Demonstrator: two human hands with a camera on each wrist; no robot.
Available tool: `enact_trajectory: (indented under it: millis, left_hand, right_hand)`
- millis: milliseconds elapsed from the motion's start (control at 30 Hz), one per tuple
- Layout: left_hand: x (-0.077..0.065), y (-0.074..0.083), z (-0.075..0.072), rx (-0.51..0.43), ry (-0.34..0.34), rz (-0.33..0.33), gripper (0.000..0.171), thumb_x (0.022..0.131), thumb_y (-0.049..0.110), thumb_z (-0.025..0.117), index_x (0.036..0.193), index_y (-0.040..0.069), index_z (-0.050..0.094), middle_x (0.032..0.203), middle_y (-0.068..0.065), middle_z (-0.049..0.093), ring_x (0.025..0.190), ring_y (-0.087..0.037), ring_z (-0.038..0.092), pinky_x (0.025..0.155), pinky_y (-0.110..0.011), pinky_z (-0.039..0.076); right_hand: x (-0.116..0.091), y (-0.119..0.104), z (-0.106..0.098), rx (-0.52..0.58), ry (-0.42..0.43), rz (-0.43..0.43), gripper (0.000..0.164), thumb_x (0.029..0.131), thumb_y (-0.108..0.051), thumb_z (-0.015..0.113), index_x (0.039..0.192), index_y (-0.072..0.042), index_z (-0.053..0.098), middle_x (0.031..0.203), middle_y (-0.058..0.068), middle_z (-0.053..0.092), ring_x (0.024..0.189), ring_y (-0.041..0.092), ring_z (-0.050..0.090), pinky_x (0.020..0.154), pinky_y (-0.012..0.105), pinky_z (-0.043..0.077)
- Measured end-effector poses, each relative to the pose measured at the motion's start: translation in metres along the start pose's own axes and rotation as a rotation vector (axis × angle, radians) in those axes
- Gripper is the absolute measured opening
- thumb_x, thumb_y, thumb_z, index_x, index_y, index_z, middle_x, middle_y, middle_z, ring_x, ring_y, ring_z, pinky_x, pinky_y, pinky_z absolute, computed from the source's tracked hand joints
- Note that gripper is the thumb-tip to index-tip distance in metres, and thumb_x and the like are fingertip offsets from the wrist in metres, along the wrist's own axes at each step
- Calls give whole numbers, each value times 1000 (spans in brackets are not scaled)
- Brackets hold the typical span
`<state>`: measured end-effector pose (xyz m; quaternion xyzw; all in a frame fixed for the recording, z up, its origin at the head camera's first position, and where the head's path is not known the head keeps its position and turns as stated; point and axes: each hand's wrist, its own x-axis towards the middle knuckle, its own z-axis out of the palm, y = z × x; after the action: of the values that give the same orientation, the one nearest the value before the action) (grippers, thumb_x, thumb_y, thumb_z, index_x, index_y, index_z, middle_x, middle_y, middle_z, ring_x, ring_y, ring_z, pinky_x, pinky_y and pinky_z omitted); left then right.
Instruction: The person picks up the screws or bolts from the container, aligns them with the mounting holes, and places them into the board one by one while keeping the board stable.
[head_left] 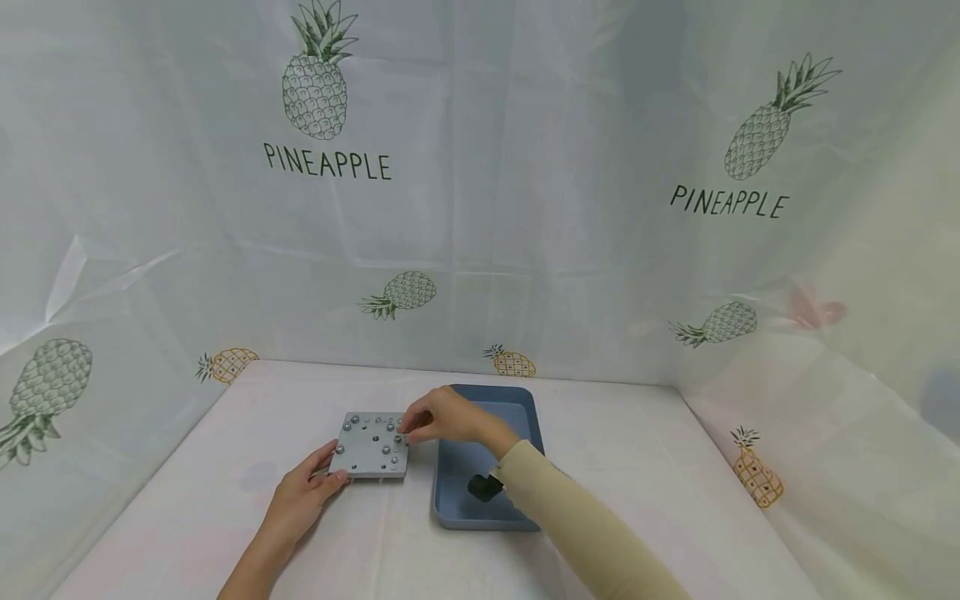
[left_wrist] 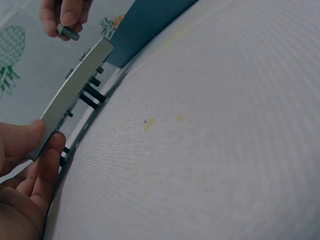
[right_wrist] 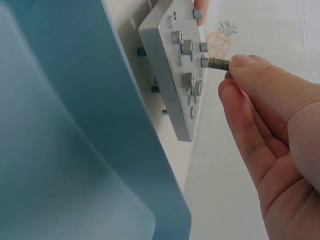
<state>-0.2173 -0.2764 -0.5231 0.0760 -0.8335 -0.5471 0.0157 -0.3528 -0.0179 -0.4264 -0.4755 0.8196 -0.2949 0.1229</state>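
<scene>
A silver metal plate (head_left: 363, 461) carries several socket-head screws, and their dark shanks (left_wrist: 91, 96) stick out beneath it in the left wrist view. My left hand (head_left: 298, 493) grips the plate's near left corner, thumb on top and fingers underneath, holding it tilted over the cloth. Over the plate's right side, my right hand (head_left: 446, 415) pinches a loose threaded screw (right_wrist: 219, 63) between thumb and fingertips. That screw hangs just above the plate's top face in the left wrist view. Screw heads (right_wrist: 187, 47) of different sizes stand on that face.
A blue tray (head_left: 459, 492) lies right of the plate, beneath my right forearm. A small black object (head_left: 483, 488) at my right wrist overlaps the tray. White cloth (head_left: 600, 450) covers the table, and a pineapple-print curtain (head_left: 525, 208) hangs behind and at both sides.
</scene>
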Motion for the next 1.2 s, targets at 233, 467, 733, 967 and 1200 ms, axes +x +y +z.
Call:
enact_trajectory:
  millis: [233, 467, 733, 967, 1200]
  left_hand:
    - [0, 2, 0, 2, -2, -1, 72, 106, 30, 68, 166, 8, 35, 162, -23, 47, 142, -37, 56, 122, -61, 35]
    - [1, 2, 0, 5, 3, -3, 72, 106, 30, 68, 166, 8, 35, 161, -24, 47, 140, -38, 58, 122, -62, 35]
    - [1, 0, 0, -2, -3, -13, 73, 106, 32, 68, 166, 9, 35, 161, -23, 48, 139, -37, 59, 122, -63, 35]
    - [-1, 1, 0, -1, 1, -9, 73, 106, 32, 67, 166, 8, 34, 161, -24, 48, 138, -37, 60, 120, -62, 37]
    - [-1, 2, 0, -2, 2, -16, 73, 106, 32, 68, 166, 8, 35, 160, -24, 48, 139, -37, 59, 120, -61, 38]
  right_hand:
    - [13, -2, 3, -21, 10, 4, 15, 96, -8, 79, 112, -10, 82, 102, -9, 79, 86, -4, 68, 80, 14, 58]
    - [31, -3, 10, -22, 13, 24, 17, 97, -6, 78, 113, -10, 83, 103, -10, 79, 85, -3, 67, 80, 13, 57]
    - [46, 1, 19, -80, 7, 16, 18, 97, -9, 77, 114, -13, 82, 105, -9, 80, 87, -8, 66, 80, 10, 55]
    - [52, 5, 25, -83, 18, 5, 17, 98, -10, 77, 114, -13, 83, 107, -9, 80, 87, -10, 66, 80, 9, 54]
    - [54, 5, 30, -108, 26, -8, 17, 98, -10, 77, 114, -12, 83, 110, -7, 80, 90, -9, 66, 81, 9, 54]
